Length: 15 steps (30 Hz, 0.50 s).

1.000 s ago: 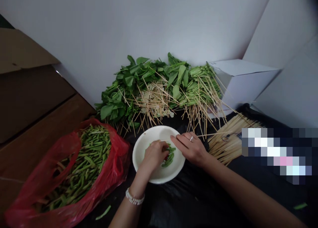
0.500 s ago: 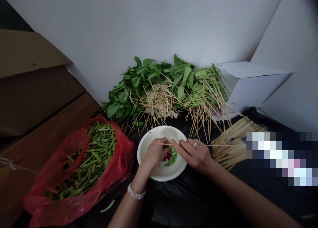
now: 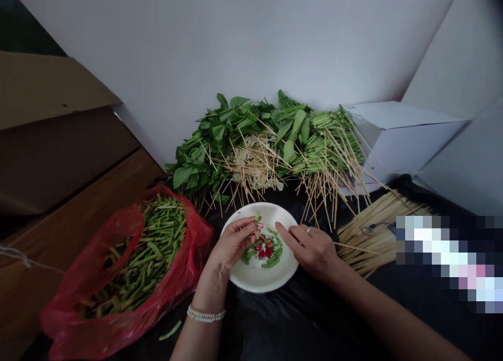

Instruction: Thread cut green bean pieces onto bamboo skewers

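Over the white bowl point(image 3: 262, 285), my left hand point(image 3: 231, 240) pinches a short piece of green bean point(image 3: 257, 217) upright between thumb and fingers. My right hand point(image 3: 314, 245) grips a thin wooden skewer point(image 3: 356, 248) that runs under the palm, its tip end meeting the bean piece; whether it has gone through I cannot tell. Several cut green bean pieces point(image 3: 271, 260) lie in the bowl on its red printed pattern. Left of the bowl, an open red plastic bag point(image 3: 129, 332) holds many more cut bean pieces point(image 3: 157, 245).
Behind the bowl are leafy greens point(image 3: 188, 162), pale skewered pieces point(image 3: 255, 154) and skewered green stalks point(image 3: 318, 151), their sticks pointing forward. Loose skewers point(image 3: 369, 230) lie at right before a white box point(image 3: 412, 135). A cardboard box point(image 3: 58, 156) stands left.
My left hand has turned and lifted, bringing a green bean piece up to the skewer's tip. The skewer's back end has tilted down. The view has shifted slightly.
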Each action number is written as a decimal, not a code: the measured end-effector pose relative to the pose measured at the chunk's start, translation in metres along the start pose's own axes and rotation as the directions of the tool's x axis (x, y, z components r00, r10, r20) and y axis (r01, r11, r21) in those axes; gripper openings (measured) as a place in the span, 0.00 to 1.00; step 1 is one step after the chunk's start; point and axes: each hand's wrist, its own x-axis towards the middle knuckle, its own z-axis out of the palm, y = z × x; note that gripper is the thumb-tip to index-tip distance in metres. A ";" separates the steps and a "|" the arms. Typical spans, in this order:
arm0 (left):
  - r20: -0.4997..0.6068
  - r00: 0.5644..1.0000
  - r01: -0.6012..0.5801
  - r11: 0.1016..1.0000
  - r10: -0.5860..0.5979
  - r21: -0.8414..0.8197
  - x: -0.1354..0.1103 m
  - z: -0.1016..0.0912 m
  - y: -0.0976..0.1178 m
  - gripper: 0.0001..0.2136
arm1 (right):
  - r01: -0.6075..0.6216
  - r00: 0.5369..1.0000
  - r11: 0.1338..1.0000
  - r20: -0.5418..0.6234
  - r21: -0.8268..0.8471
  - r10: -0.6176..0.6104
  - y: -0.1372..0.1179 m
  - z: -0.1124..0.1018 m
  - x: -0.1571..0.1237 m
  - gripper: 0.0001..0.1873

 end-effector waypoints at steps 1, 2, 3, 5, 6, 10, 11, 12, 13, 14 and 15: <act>0.000 1.000 -0.004 1.000 0.004 -0.010 0.000 0.000 0.000 0.15 | -0.003 1.000 1.000 0.002 -0.006 0.003 0.000 0.000 0.000 0.17; -0.004 1.000 -0.007 1.000 0.007 -0.017 0.000 0.000 0.001 0.15 | -0.006 1.000 1.000 0.003 -0.012 0.006 0.000 0.001 0.000 0.17; -0.013 1.000 -0.010 1.000 0.010 -0.023 0.000 0.000 0.001 0.14 | -0.009 1.000 1.000 0.003 -0.017 0.009 0.000 0.001 0.000 0.17; -0.032 0.999 -0.012 0.999 0.011 -0.032 0.000 0.000 0.001 0.14 | -0.017 1.000 1.000 0.000 -0.021 0.017 0.001 0.003 -0.001 0.16; -0.038 0.999 -0.011 0.999 0.009 -0.037 0.000 0.000 0.001 0.14 | -0.021 1.000 1.000 0.000 -0.021 0.021 0.001 0.004 -0.002 0.17; -0.037 0.999 -0.008 0.999 0.006 -0.043 -0.001 0.003 0.001 0.14 | -0.030 0.999 0.999 0.019 -0.013 0.030 0.001 0.006 -0.003 0.17; -0.035 0.999 -0.009 0.999 0.008 -0.039 -0.001 0.003 0.001 0.14 | -0.030 0.999 1.000 0.021 -0.008 0.030 0.001 0.006 -0.004 0.17; -0.036 0.999 -0.013 0.999 0.011 -0.034 -0.002 0.004 0.001 0.14 | -0.031 0.999 1.000 0.019 -0.005 0.031 0.001 0.007 -0.003 0.17; -0.040 0.999 -0.017 0.999 0.016 -0.030 -0.002 0.005 0.001 0.14 | -0.032 0.999 0.999 0.017 -0.003 0.032 0.001 0.007 -0.003 0.17; -0.047 0.999 -0.023 0.999 0.022 -0.026 -0.002 0.005 0.001 0.14 | -0.033 0.999 0.999 0.014 -0.003 0.033 0.001 0.007 -0.003 0.17; -0.058 0.998 -0.030 0.999 0.029 -0.022 -0.002 0.006 0.000 0.15 | -0.033 0.999 0.999 0.012 -0.005 0.033 0.001 0.008 -0.003 0.17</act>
